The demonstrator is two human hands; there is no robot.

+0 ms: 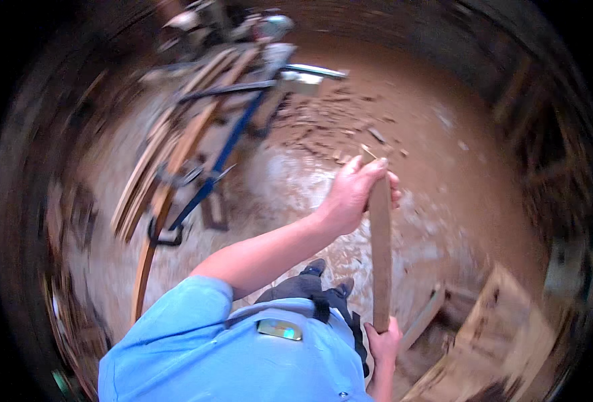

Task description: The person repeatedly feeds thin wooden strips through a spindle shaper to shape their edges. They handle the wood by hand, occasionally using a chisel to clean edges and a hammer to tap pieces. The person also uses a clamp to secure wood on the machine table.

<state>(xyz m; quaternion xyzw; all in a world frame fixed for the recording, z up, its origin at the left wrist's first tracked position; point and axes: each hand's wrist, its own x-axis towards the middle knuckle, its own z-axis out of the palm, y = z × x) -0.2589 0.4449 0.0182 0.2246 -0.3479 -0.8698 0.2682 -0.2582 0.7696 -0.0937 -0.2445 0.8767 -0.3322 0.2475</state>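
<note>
My left hand (360, 191) is closed around the upper end of a narrow wooden board (380, 261), with the thumb over its top edge. Lower down, my right hand (382, 345) grips the same board near its bottom end. The board runs lengthwise away from my body, at the right of my blue shirt. To the left lie long wooden strips (149, 171) on a bench, with a blue metal bar clamp (213, 181) and a dark clamp (166, 234) on an orange-brown strip (142, 281).
Scattered wood offcuts and chips (330, 120) lie on the dusty floor (457, 187) ahead. A pale wooden panel (497, 328) and frame pieces stand at lower right. Blurred timber (524, 100) lines the right edge, and blurred clutter (209, 20) sits at the back left.
</note>
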